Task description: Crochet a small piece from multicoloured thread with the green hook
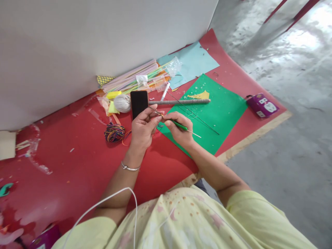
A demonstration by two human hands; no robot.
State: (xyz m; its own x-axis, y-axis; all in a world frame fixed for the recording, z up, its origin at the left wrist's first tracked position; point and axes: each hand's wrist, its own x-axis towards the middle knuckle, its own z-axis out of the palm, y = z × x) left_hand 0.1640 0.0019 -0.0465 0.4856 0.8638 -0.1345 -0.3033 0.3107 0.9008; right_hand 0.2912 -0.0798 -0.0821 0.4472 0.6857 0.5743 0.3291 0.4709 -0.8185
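Observation:
My right hand (181, 128) is closed around a crochet hook with a green handle (181, 125), its metal shaft sticking out toward the lower right. Close against it, my left hand (144, 128) pinches a small bit of multicoloured yarn (162, 115) at the hook's tip. A thin dark curved strand also shows at the left fingertips; whether it is wire or yarn I cannot tell. To the left lies a ball of multicoloured yarn (114, 133), with an orange strand trailing from it toward my left hand. Just beyond the left fingers is a black phone (139, 102).
A red-covered table (85, 162) runs along a pale wall. A green sheet (223, 110) carries a grey stick (192, 101) and a yellow scrap (201, 95). Behind are a white yarn ball (122, 103), coloured strips (132, 76) and a light blue sheet (199, 64). A purple socket box (263, 105) sits right.

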